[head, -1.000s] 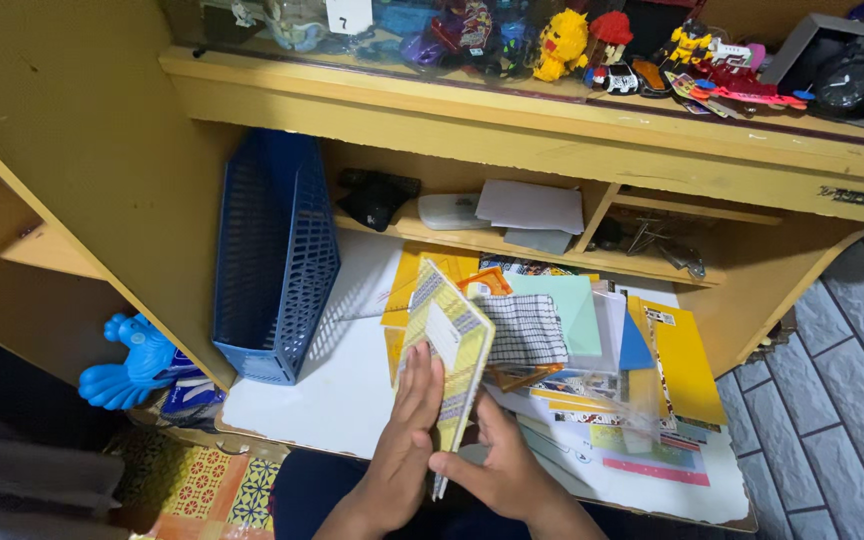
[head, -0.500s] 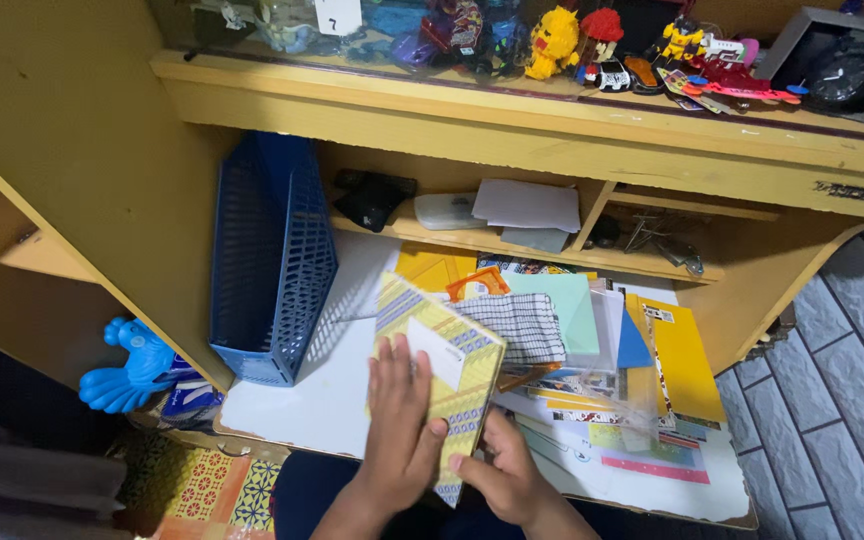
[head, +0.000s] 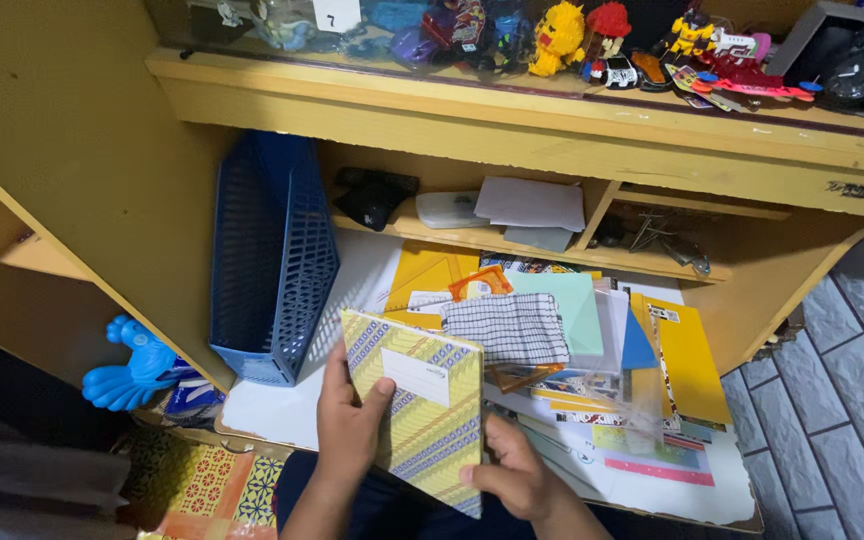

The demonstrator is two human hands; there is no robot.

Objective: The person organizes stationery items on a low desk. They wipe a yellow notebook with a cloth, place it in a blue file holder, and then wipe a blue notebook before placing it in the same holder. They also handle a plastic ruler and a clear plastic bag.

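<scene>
I hold a notebook [head: 422, 405] with a yellow-green patterned cover and a white label, its front cover facing me, low in front of the desk. My left hand [head: 344, 420] grips its left edge, thumb across the cover. My right hand [head: 514, 478] pinches its lower right corner from below. Behind the notebook a spread of papers, coloured folders and a checked cloth [head: 507, 328] lies on the white desk surface [head: 272, 415].
A blue mesh file tray [head: 270, 250] stands on its side at the left. A yellow inner shelf [head: 552, 250] holds papers and a black object. Toys line the top shelf [head: 572, 40]. A blue plastic toy [head: 130, 365] and a patterned mat lie at lower left.
The notebook has turned from edge-on and upright to flat, cover toward me. My left hand shifted to its left edge and my right hand dropped to the lower right corner.
</scene>
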